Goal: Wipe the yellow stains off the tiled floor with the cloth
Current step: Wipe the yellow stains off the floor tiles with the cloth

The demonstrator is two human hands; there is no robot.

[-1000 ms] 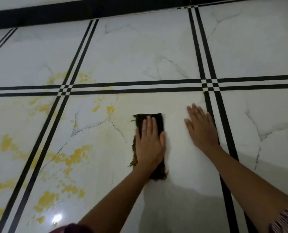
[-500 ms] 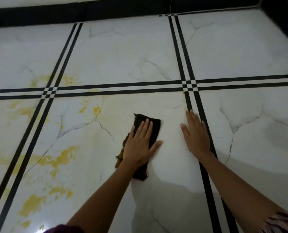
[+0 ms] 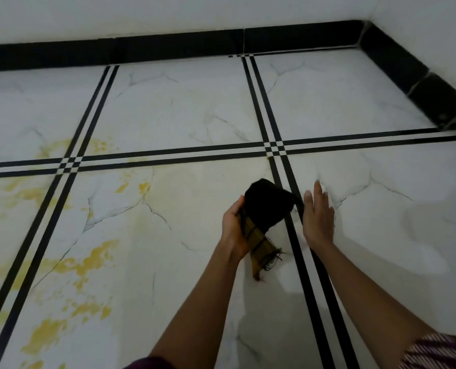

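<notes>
A dark cloth (image 3: pixel 268 206), yellow-stained on its lower folded end, is lifted off the white marble-pattern tiled floor (image 3: pixel 184 107). My left hand (image 3: pixel 233 225) grips its left edge. My right hand (image 3: pixel 317 213) is just right of the cloth, fingers straight and apart, holding nothing; I cannot tell if it touches the floor. Yellow stains (image 3: pixel 88 259) spread over the tile to the left, with more yellow patches (image 3: pixel 46 334) nearer me and fainter smears (image 3: pixel 59 147) around the far left line crossing.
Double black lines (image 3: pixel 274 149) cross the floor between tiles. A black skirting (image 3: pixel 168 47) runs along the white wall at the back and down the right corner (image 3: pixel 397 59). A striped sleeve (image 3: pixel 439 351) shows at the bottom right.
The cloth lay flat under my left palm; now my left hand has picked it up off the tile. My right hand has lifted and tilted beside it. The view has shifted toward the corner.
</notes>
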